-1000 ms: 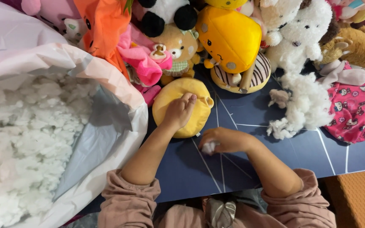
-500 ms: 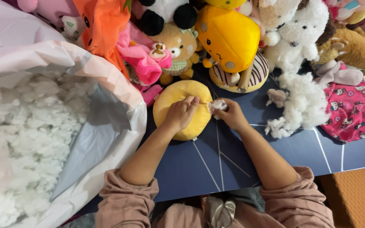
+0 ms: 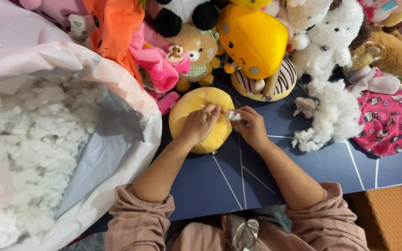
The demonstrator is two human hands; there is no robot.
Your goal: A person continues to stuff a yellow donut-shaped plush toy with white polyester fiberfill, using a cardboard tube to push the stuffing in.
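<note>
Under the left hand [image 3: 201,124] lies a plain yellow round plush [image 3: 200,118], and pinched in the right hand [image 3: 252,128] is a white tuft of stuffing [image 3: 232,115]. Beyond the hands sit a yellow plush with dark eyes and grey spots [image 3: 254,39], a brown-and-cream striped doughnut plush [image 3: 282,81] and a tan bear in green check [image 3: 195,56]; right of the right hand are loose white stuffing [image 3: 331,116] and pink printed fabric [image 3: 387,123]. Left of the left hand, a pale pink bag [image 3: 131,135] holds white filling [image 3: 24,153]; beneath the hands is a navy mat with thin white lines [image 3: 219,186], and the sleeves [image 3: 140,223] are dusty pink.

Both forearms reach forward with sleeves pushed up, the left hand [image 3: 201,124] lying palm-down with fingers curled, the right hand [image 3: 252,128] just beside it, fingertips pinched together.
</note>
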